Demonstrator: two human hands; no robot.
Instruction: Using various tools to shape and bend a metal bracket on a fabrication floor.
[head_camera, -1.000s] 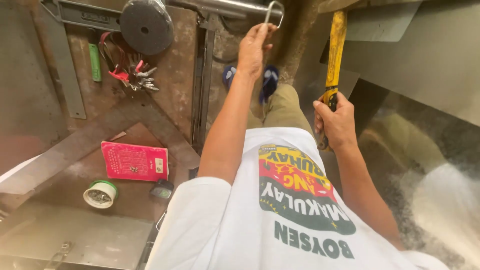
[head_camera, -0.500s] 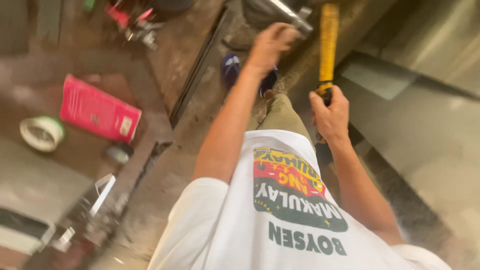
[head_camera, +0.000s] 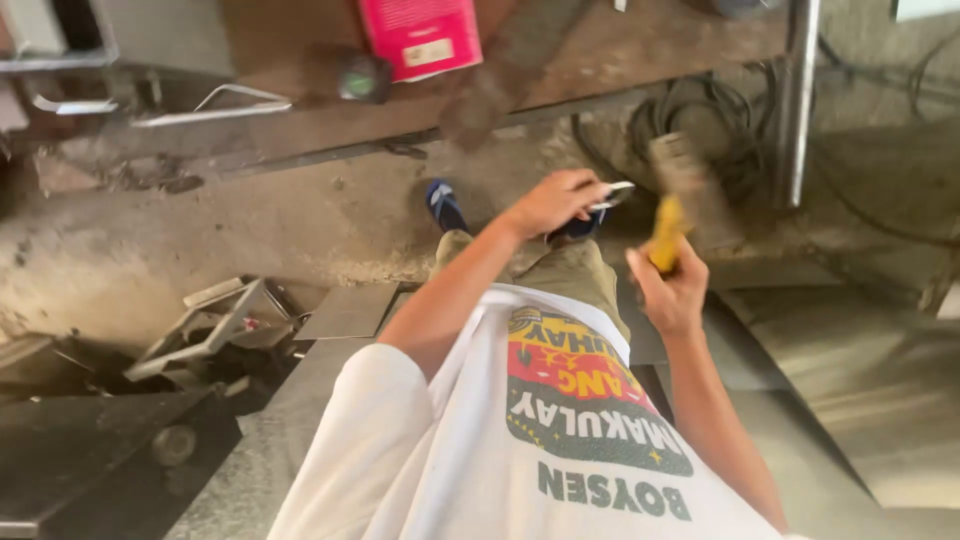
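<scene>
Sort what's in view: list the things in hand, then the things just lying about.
In hand:
left hand: small metal piece
right hand: yellow-handled tool

Lying about:
red box
tape roll
coiled cable
metal scraps

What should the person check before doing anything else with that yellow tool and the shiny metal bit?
1. Right hand closed round the yellow handle: ok.
2. Tool head clearly seen: cannot tell, it is blurred.
3. Left hand grip on the small shiny metal piece: ok, fingers are closed on it.
4. Feet covered: not ok, only an open blue sandal shows.
5. Floor near the feet free of snags: not ok, a black cable coil lies close by.
6. Metal scraps out of the way: ok, they lie off to the left side.
</scene>
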